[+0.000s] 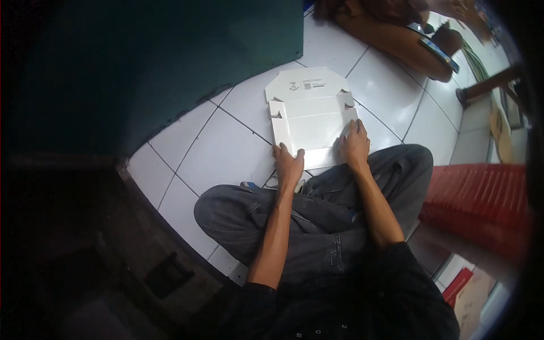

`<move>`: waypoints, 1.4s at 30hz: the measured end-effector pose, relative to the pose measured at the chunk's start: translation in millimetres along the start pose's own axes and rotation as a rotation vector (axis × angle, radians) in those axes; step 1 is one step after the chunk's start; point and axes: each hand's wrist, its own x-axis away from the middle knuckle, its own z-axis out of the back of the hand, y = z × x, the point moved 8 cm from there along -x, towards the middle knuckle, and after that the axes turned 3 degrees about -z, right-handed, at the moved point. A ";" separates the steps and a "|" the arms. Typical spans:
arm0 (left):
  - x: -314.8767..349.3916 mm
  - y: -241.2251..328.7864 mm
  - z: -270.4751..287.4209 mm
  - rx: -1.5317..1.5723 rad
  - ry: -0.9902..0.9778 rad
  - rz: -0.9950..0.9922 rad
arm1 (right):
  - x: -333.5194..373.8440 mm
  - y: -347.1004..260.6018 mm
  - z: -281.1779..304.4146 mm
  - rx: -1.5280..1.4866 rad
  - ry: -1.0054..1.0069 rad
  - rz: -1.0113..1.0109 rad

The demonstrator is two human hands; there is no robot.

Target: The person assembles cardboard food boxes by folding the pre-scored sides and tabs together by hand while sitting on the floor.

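Note:
A white cardboard box (317,123), partly folded, lies in front of my crossed legs on the tiled floor. Its far flap (310,85) is spread flat with cut corners and small dark printing, and its side walls look folded up, with notches near the far end. My left hand (290,166) grips the near left corner, thumb inside and fingers outside the wall. On the near right side, my right hand (355,146) pinches the wall with thumb inward and fingers along the edge. The outer sides of the walls are partly hidden by my hands.
A dark green panel (187,68) stands to the left, over the white tiles (226,136). Another person's bare leg (391,42) is at the far right beside a phone (439,54). A red ribbed stack (479,195) sits right of my knee.

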 end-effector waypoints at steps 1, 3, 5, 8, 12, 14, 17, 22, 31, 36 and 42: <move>7.3 4.1 7.8 -0.039 -0.006 0.005 | 7.8 -7.7 -1.3 0.005 0.049 0.054; 11.7 21.7 -2.6 -0.108 -0.067 -0.030 | 3.6 -5.0 2.1 -0.025 0.008 0.021; 10.9 23.8 -6.8 -0.181 -0.121 -0.016 | -0.7 -8.1 6.3 -0.040 -0.003 -0.001; 15.1 30.9 -7.6 -0.236 -0.075 -0.081 | -3.4 -7.4 14.7 -0.092 0.028 -0.034; 7.8 28.6 7.3 -0.007 0.147 -0.220 | -11.5 4.3 8.1 -0.508 -0.077 -0.168; -3.6 14.2 13.4 0.138 0.262 -0.158 | -10.5 15.9 -6.8 -0.501 -0.115 -0.255; -20.6 0.9 8.1 0.082 0.165 -0.091 | -18.1 17.8 -17.5 -0.385 -0.211 -0.185; -8.4 25.2 29.7 0.227 0.257 -0.171 | -20.0 4.7 46.2 -0.653 0.084 -0.098; 68.4 94.9 93.7 1.189 -0.373 -0.090 | 35.6 10.3 187.6 -1.627 -0.131 -0.327; 122.0 74.5 90.9 1.306 -0.536 -0.176 | 92.0 0.3 207.5 -1.759 -0.232 -0.449; 166.7 85.0 80.8 1.400 -0.557 -0.210 | 130.3 -24.0 235.6 -1.434 -0.361 -0.323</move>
